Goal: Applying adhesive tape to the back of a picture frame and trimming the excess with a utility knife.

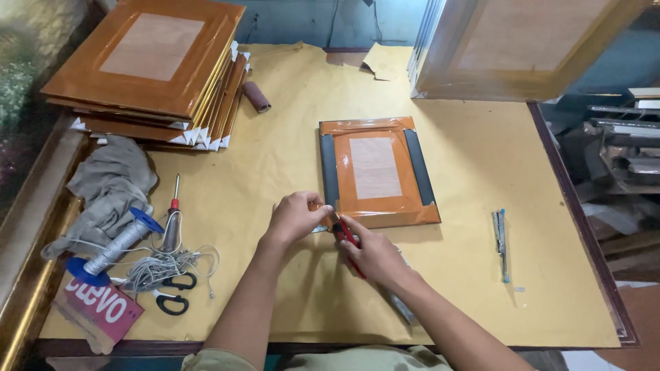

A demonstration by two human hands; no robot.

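Note:
A small picture frame (377,172) wrapped in glossy orange-brown film lies face down in the middle of the table, with grey side strips and a pale backing panel. My left hand (295,216) pinches something small at the frame's near left corner. My right hand (375,255) grips a red-handled tool (347,233) whose tip points at the same corner. What the left fingers pinch is too small to make out.
A stack of wrapped frames (155,65) sits far left. A grey cloth (110,185), wire spool (113,247), screwdriver (173,213), black scissors (172,292) and red card (100,309) lie near left. A stapler-like tool (501,240) rests right. Large frames (515,48) lean far right.

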